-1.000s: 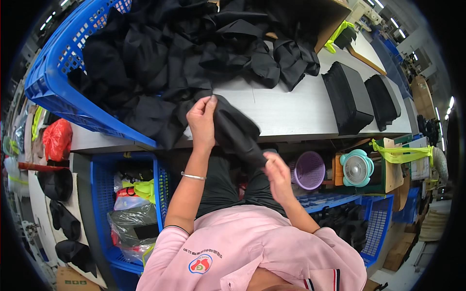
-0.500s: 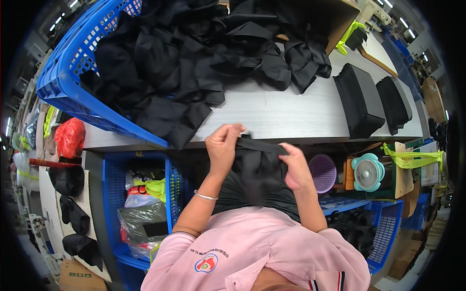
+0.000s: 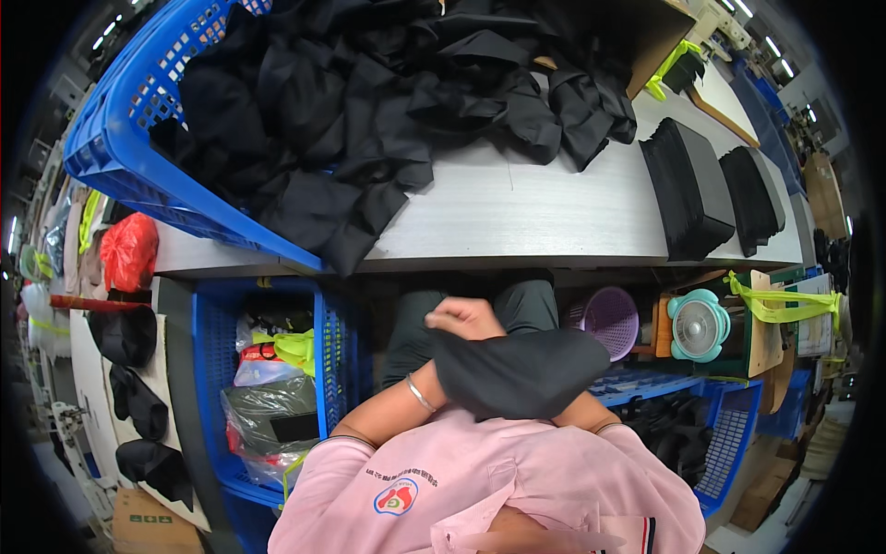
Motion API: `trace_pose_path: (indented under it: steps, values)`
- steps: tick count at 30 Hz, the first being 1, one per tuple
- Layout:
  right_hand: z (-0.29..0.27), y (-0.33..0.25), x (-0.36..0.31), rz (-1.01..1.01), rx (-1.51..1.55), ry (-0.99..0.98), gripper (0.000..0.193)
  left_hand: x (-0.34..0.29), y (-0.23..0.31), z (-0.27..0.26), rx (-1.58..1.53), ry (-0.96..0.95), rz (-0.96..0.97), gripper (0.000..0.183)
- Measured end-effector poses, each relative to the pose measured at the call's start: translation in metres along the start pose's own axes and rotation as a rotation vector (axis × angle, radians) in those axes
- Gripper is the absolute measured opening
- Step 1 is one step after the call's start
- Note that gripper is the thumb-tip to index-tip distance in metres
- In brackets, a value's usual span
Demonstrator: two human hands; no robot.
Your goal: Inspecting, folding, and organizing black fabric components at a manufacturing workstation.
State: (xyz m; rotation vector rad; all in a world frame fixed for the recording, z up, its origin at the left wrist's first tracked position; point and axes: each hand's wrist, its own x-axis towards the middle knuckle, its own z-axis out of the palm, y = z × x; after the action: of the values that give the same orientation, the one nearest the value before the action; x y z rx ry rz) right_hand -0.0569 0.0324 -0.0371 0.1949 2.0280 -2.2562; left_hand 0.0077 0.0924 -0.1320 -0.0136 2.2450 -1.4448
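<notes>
A black fabric piece (image 3: 521, 371), soft and broad, is spread in front of my chest over my lap. It covers my right hand entirely; only that forearm (image 3: 588, 412) shows below its right edge. My left hand (image 3: 467, 319) sits just beyond the upper left edge of the cloth, fingers curled together and pointing left. Whatever those fingers may hold is too small or hidden to make out. The cloth lies across part of my left wrist.
A heap of black fabric pieces (image 3: 369, 111) spills from a tilted blue crate (image 3: 185, 198) onto the white table (image 3: 544, 217). Two stacks of black pieces (image 3: 694, 189) stand at its right. Below are a purple basket (image 3: 609, 323), a small teal fan (image 3: 699, 325) and a blue bin (image 3: 318, 360).
Both hands have come down from the table edge toward my chest. The black fabric, bunched between them before, is now opened out flat and hides my right hand.
</notes>
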Motion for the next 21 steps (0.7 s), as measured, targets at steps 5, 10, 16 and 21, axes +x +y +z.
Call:
trace_pose_path:
  steps: [5, 10, 16, 21]
  values:
    - [0.01, 0.057, -0.006, 0.151, 0.026, -0.455, 0.021, 0.032, -0.104, -0.001, -1.775, -0.476, 1.748, 0.066]
    - [0.0, 0.043, -0.029, 0.135, 0.155, -0.374, 0.022, 0.062, -0.178, -0.045, -2.436, -0.875, 1.418, 0.068]
    - [-0.059, 0.022, -0.054, 0.171, 0.02, 0.232, 0.019, 0.16, -0.187, -0.032, -3.251, -0.804, 0.705, 0.064]
    - [-0.059, -0.044, -0.052, -0.177, -0.086, 0.538, 0.02, 0.146, -0.193, -0.017, -3.228, -0.723, 0.747, 0.067]
